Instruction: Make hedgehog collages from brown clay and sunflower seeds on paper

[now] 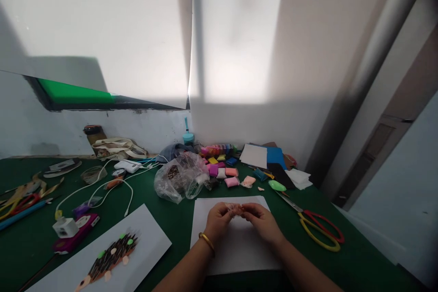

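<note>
Both hands meet over the upper part of a stack of white paper (239, 246). My left hand (219, 220) wears a gold bangle at the wrist and pinches one side of a small, crinkled, clear packet (235, 210) with something orange-brown in it. The other side of the packet is pinched by my right hand (260, 220). What exactly the packet contains is too small to tell. Beyond the paper lie several coloured clay packs, among them a pink one (232, 182) and an opened peach one (248, 181).
Red-and-yellow scissors (320, 232) lie right of the paper. At the lower left is a sheet with a hedgehog picture (112, 255). A clear plastic bag (179, 178), white cables, a purple power bank (77, 233) and a green clay piece (277, 185) are on the green table.
</note>
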`<state>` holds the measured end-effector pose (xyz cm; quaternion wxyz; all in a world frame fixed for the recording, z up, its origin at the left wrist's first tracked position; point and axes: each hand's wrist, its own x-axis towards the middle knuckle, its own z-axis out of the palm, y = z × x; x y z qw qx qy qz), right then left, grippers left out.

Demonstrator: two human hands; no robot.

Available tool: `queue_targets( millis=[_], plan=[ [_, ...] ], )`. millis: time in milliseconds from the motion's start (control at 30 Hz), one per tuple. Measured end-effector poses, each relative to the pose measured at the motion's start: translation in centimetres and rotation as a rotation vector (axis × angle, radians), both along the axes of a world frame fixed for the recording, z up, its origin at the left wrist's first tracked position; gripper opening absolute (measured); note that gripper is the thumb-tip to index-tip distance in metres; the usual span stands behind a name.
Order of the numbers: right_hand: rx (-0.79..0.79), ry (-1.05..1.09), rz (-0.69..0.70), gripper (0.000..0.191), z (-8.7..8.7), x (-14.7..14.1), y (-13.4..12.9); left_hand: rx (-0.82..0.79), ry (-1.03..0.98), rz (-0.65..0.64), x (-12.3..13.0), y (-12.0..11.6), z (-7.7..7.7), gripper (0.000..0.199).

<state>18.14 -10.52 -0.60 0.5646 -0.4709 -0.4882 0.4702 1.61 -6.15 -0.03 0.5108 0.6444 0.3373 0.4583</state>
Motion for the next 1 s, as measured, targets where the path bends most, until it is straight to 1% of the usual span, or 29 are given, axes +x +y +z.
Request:
queue_targets(
  millis=[100,233,333,433,567,733,833,967,1000],
  plan=[
    [0.02,-0.038,0.029,0.032,-0.1,0.1,0.0,-0.004,-0.002,-0.041,0.3,-0.4,0.7,0.029],
    [0.065,-0.016,-0.005,0.036,-0.4,0.2,0.3,0.012,-0.009,-0.072,0.4,-0.7,1.2,0.028],
    [0.069,-0.013,-0.033,0.039,-0.4,0.4,0.4,0.055,0.013,-0.075,0.3,-0.6,1.0,0.026],
    [0.061,-0.044,-0.054,0.032,-0.1,0.5,0.3,0.059,0.044,-0.065,0.2,-0.5,0.8,0.026],
    [0.056,-0.04,-0.097,0.032,0.5,0.5,0.1,0.056,0.094,-0.104,0.2,-0.4,0.5,0.025],
    [0.055,0.043,-0.131,0.031,0.0,0.5,0.3,0.165,0.178,-0.063,0.1,-0.1,-0.1,0.026],
    [0.049,0.114,-0.126,0.027,-0.3,0.5,0.5,0.242,0.225,-0.071,0.0,-0.1,-0.1,0.021],
    [0.032,0.174,-0.071,0.028,-0.2,0.4,0.5,0.306,0.284,-0.027,0.0,-0.4,0.1,0.012],
    [0.025,0.169,-0.072,0.029,-0.2,0.4,0.5,0.314,0.287,-0.017,0.0,-0.5,0.1,0.013]
  ],
)
